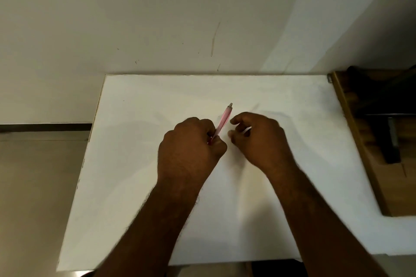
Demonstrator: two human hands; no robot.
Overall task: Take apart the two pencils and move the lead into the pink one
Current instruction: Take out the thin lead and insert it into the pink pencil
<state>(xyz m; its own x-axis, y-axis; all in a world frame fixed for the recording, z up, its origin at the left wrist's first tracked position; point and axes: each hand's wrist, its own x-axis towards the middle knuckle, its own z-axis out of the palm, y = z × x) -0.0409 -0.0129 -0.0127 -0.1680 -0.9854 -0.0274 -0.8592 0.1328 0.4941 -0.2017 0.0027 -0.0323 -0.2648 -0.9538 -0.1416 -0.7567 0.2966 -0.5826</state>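
Observation:
A pink mechanical pencil sticks up and to the right out of my left hand, which is closed around its lower part above the middle of the white table. Its grey cap end points away from me. My right hand hovers just to the right of the pencil with its fingers curled and slightly apart. Something small and pale shows between those fingers, but I cannot tell what it is. The second pencil is not visible.
The white-covered table reaches the wall at the back. A brown wooden piece of furniture with dark objects on it stands against the table's right edge. The floor shows to the left of the table.

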